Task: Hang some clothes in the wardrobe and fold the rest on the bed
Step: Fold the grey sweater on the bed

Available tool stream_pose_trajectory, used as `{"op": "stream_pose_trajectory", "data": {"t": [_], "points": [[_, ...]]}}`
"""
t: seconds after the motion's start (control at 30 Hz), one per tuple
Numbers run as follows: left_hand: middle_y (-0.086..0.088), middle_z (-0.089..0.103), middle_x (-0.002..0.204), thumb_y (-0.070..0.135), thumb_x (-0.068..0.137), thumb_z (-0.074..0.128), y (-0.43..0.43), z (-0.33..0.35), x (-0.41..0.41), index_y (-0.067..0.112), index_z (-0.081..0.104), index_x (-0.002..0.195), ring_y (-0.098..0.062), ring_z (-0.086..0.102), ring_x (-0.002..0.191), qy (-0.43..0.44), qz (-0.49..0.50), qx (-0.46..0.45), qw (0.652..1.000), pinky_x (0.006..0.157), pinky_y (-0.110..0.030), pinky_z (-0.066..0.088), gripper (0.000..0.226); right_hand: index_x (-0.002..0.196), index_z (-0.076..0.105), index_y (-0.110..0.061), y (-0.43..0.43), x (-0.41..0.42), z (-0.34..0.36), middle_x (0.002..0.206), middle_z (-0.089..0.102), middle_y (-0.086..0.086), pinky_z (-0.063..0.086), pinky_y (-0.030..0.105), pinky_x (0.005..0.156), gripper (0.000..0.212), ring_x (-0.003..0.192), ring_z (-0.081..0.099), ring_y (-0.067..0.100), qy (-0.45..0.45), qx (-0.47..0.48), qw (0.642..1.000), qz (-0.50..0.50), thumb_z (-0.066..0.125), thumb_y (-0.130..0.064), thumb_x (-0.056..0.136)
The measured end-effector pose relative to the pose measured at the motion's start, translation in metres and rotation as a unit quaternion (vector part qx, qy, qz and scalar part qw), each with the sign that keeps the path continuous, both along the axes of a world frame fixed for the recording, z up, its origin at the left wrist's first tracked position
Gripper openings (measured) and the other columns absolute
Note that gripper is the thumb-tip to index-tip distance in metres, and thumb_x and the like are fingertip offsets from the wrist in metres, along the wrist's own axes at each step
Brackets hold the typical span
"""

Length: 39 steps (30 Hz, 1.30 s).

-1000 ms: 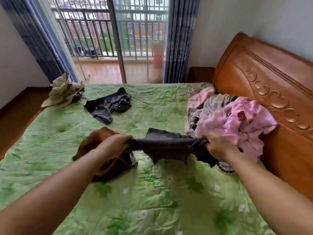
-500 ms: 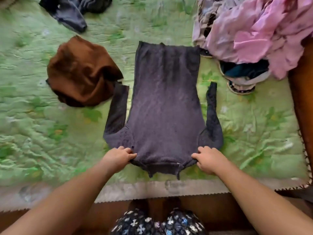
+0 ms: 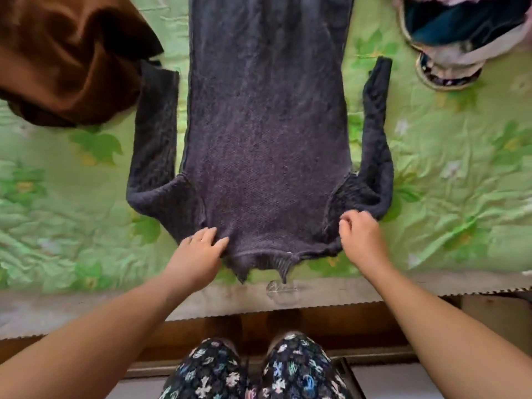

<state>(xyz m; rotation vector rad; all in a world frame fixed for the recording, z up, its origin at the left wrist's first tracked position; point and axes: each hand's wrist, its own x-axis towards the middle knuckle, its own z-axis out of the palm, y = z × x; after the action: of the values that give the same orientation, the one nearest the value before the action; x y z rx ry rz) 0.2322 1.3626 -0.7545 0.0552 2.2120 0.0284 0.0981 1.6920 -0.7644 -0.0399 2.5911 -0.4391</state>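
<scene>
A dark grey knit sweater (image 3: 267, 133) lies flat on the green floral bedspread (image 3: 449, 180), neck toward me and both sleeves turned up alongside the body. My left hand (image 3: 198, 251) rests on its left shoulder near the collar, fingers fairly straight on the knit. At the right shoulder, my right hand (image 3: 359, 237) has its fingers curled onto the bunched fabric and seems to pinch it.
A crumpled brown garment (image 3: 69, 59) lies at the upper left and touches the sweater's left sleeve. More clothes, dark blue and grey (image 3: 460, 33), sit at the upper right. The wooden bed frame (image 3: 288, 326) and my patterned trousers (image 3: 253, 370) are below.
One second ago I held the sweater up bunched between both hands. It now lies spread flat, my view has dropped closer to it, and my left fingers have straightened on the shoulder.
</scene>
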Motion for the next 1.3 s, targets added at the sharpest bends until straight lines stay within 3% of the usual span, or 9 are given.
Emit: {"op": "stream_pose_trajectory", "data": {"t": [0.17,0.4,0.67,0.73,0.87,0.97,1.07,1.2,1.3], "points": [[-0.009,0.038,0.151,0.024,0.101,0.046,0.081,0.003,-0.065,0.019,0.042,0.149,-0.034,0.043,0.131,0.096,0.029,0.137,0.986,0.096,-0.044,0.048,0.049,0.129,0.057,-0.010,0.037,-0.078,-0.009,0.128,0.052,0.023,0.040,0.041,0.100,0.034,0.118,0.050,0.041,0.032,-0.004,0.981,-0.189,0.058,-0.023,0.098],[-0.003,0.038,0.150,0.022,0.099,0.051,0.205,-0.017,-0.135,0.018,0.043,0.149,-0.028,0.043,0.131,0.145,0.032,0.294,0.944,0.096,-0.043,0.050,0.050,0.147,0.043,-0.018,0.049,-0.170,-0.049,0.133,0.061,0.011,0.037,0.026,0.087,0.066,0.119,0.059,0.030,-0.039,-0.089,0.968,-0.233,0.071,-0.039,0.091],[-0.007,0.021,0.153,0.042,0.090,0.066,0.252,-0.050,-0.162,0.021,0.016,0.159,-0.032,0.037,0.132,0.109,0.004,0.242,0.964,0.099,-0.043,0.045,0.087,0.083,0.066,-0.015,0.028,-0.203,-0.060,0.082,0.068,0.001,0.048,0.035,0.069,0.015,0.078,0.062,0.022,-0.037,-0.199,0.941,-0.271,0.073,-0.027,0.079],[-0.006,0.023,0.149,0.048,0.088,0.069,0.253,-0.052,-0.165,0.022,0.015,0.159,-0.031,0.038,0.132,0.106,0.044,0.247,0.962,0.100,-0.044,0.046,0.092,0.067,0.059,-0.015,0.028,-0.205,-0.046,0.063,0.056,-0.001,0.040,0.032,0.059,0.015,0.062,0.051,0.018,-0.030,-0.312,0.872,-0.375,0.070,-0.020,0.077],[-0.003,0.026,0.143,0.064,0.074,0.076,0.252,-0.053,-0.169,0.025,0.003,0.160,-0.028,0.034,0.133,0.080,0.135,0.241,0.958,0.105,-0.047,0.045,0.119,0.083,0.059,-0.009,0.030,-0.222,-0.010,0.080,0.057,0.010,0.053,0.034,0.081,0.012,0.071,0.058,0.026,-0.176,-0.584,0.571,-0.550,0.059,-0.021,0.085],[0.006,0.031,0.139,0.071,0.065,0.077,0.260,-0.049,-0.176,0.036,0.005,0.156,-0.019,0.035,0.133,0.079,0.272,0.264,0.922,0.106,-0.046,0.041,0.121,0.094,0.064,-0.004,0.020,-0.231,0.017,0.092,0.061,0.016,0.048,0.045,0.101,0.025,0.086,0.062,0.032,-0.202,-0.637,0.504,-0.547,0.062,-0.023,0.078],[0.017,0.051,0.125,0.043,0.071,0.078,0.261,-0.043,-0.186,0.046,0.031,0.134,-0.010,0.053,0.116,0.100,0.474,0.341,0.805,0.094,-0.038,0.047,0.079,0.075,0.066,-0.011,-0.020,-0.229,0.039,0.076,0.061,0.009,0.051,0.038,0.083,0.016,0.076,0.061,0.026,-0.159,-0.651,0.557,-0.491,0.065,-0.024,0.085],[0.011,0.071,0.089,0.005,0.075,0.051,0.222,-0.037,-0.199,0.034,0.058,0.104,-0.014,0.067,0.083,0.102,0.596,0.405,0.686,0.064,-0.026,0.052,0.042,0.059,0.046,-0.022,-0.068,-0.240,0.051,0.075,0.050,0.009,0.038,0.031,0.077,0.041,0.078,0.047,0.018,0.081,-0.402,0.898,-0.159,0.059,-0.037,0.096],[0.002,0.077,0.095,-0.001,0.073,0.044,0.177,-0.043,-0.196,0.021,0.069,0.099,-0.018,0.071,0.093,0.085,0.669,0.429,0.601,0.079,-0.033,0.059,0.042,0.080,0.068,-0.027,-0.113,-0.271,0.042,0.100,0.064,0.016,0.044,0.036,0.090,0.035,0.098,0.057,0.030,0.129,-0.182,0.972,0.067,0.048,-0.048,0.099]]}}
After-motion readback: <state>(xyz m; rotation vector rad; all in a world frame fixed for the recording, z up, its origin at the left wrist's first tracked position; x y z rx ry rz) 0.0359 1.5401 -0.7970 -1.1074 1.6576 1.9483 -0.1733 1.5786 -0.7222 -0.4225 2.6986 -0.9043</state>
